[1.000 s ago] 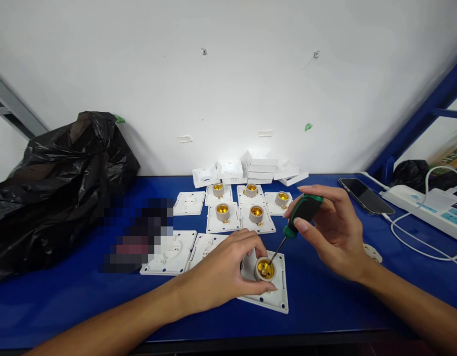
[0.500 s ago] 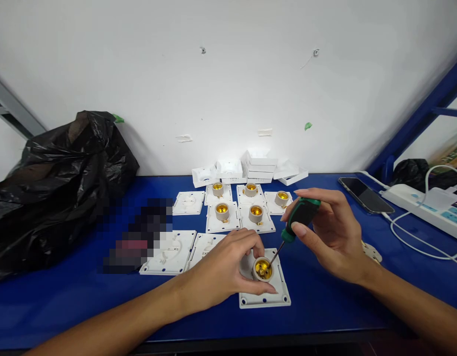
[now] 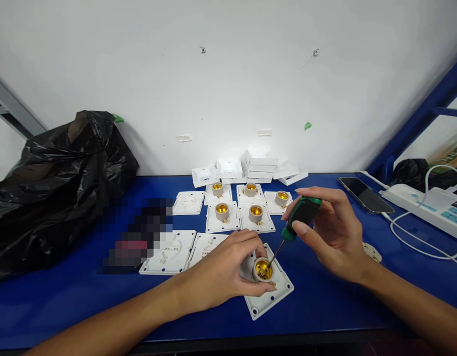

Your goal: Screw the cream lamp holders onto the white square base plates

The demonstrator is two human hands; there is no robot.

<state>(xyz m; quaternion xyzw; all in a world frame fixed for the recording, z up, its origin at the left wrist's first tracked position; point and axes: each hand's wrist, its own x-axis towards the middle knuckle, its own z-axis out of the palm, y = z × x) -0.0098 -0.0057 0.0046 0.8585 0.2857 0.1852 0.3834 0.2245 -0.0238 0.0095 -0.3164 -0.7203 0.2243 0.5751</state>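
Note:
My left hand is closed around a lamp socket with a pale outer ring and a brass-coloured threaded inside. The socket sits on a square white plate, which lies turned at an angle on the table. In my right hand is a screwdriver with a green and black handle, held by thumb and fingers. Its shaft slants down into the socket; the very tip is hard to make out. Part of the plate is hidden by my left hand.
Behind stand several white plates with sockets, and plates without sockets lie to the left. White covers are piled by the wall. A black bag fills the left; a phone and power strip lie right.
The white plate under the socket has rotated, its near corner now pointing towards me. Both hands and the screwdriver have stayed almost in place.

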